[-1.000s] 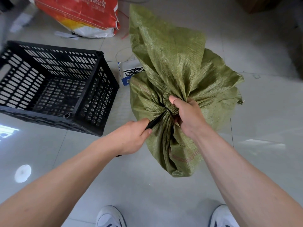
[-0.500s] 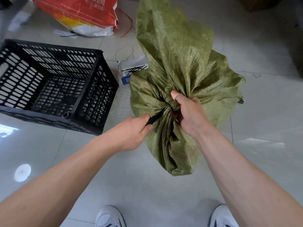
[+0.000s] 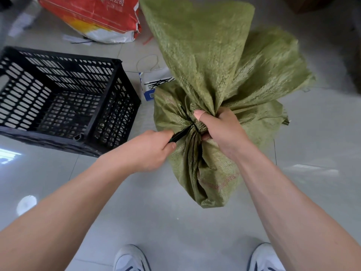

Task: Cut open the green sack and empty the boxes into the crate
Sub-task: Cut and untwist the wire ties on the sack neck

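With right-hand fingers (image 3: pixel 199 115), clenches the green sack (image 3: pixel 205 55) at its tied neck; with left-hand fingers (image 3: pixel 165 134), grasps a black tool (image 3: pixel 178 136), tip at the tie (image 3: pixel 192 122).

Green woven sack (image 3: pixel 205 55), black slotted crate (image 3: pixel 64 98) (red bag (image 3: pixel 93 14) behind).

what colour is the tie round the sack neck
Black. The tie shows best in the head view, cinched round the green sack.
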`<state>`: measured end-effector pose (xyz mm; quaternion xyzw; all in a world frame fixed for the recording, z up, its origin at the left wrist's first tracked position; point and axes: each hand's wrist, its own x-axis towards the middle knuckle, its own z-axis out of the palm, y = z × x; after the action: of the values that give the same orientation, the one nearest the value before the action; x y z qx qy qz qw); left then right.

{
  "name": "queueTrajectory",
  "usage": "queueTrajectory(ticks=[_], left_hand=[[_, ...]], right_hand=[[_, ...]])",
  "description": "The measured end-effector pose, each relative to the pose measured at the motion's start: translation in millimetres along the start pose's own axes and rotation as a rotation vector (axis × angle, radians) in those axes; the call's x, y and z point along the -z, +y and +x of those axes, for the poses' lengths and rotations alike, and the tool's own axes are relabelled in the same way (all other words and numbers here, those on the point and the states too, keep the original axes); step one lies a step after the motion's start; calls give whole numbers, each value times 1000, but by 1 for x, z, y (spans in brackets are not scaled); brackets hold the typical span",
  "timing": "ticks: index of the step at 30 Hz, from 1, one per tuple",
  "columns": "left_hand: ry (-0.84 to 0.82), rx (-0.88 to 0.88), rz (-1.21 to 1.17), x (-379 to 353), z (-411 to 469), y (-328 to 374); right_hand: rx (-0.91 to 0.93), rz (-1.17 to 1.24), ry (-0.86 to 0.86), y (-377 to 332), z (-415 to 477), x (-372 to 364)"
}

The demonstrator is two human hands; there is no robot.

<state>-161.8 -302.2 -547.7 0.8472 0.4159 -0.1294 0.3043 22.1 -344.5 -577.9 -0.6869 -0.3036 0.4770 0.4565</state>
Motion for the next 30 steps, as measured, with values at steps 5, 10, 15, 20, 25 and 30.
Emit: queueTrajectory(ticks=[5, 10, 15, 20, 25, 30], left_hand=[[79, -51, -41, -3, -3, -1], [127, -73, -37, -6, -4, -2], [157, -87, -24, -6, -4, 3], [98, -62, -38, 2, -1, 5], [72, -39, -24, 1, 0, 1], [53, -51, -2, -1, 0, -1]], right_hand=[[-179, 313, 112, -4, 4, -6], [-219, 368, 121, -5, 3, -9], [-255, 418, 81, -6, 1, -11], [-177, 347, 7, -3, -1, -7], [-156, 314, -190, -5, -1, 0], [-180, 216, -220, -9, 3, 5]])
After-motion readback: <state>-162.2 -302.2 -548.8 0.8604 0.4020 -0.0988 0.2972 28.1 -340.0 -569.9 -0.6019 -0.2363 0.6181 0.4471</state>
